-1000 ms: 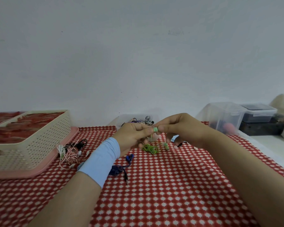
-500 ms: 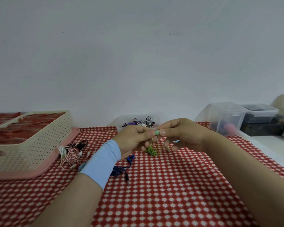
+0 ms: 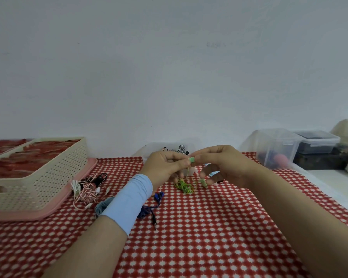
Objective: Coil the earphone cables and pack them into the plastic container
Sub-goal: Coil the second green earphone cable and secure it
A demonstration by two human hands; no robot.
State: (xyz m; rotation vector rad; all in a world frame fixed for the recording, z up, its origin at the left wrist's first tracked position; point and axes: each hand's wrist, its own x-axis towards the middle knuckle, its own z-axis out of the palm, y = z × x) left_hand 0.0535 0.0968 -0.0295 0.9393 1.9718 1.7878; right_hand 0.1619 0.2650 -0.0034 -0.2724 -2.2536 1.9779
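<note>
Left hand point(image 3: 165, 166) and right hand point(image 3: 227, 165) both pinch green earbud point(image 3: 192, 159) at fingertips; its cable point(image 3: 184, 186) hangs below, coiled on tablecloth point(image 3: 209, 237).

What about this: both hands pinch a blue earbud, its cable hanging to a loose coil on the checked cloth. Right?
No. The head view shows that the earbud pinched by the left hand and right hand is green, not blue; the rest holds.

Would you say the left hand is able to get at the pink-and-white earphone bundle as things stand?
Probably yes, once freed: the left hand and right hand both pinch the green earphone, but nothing stands between it and the pink-and-white bundle.
</note>
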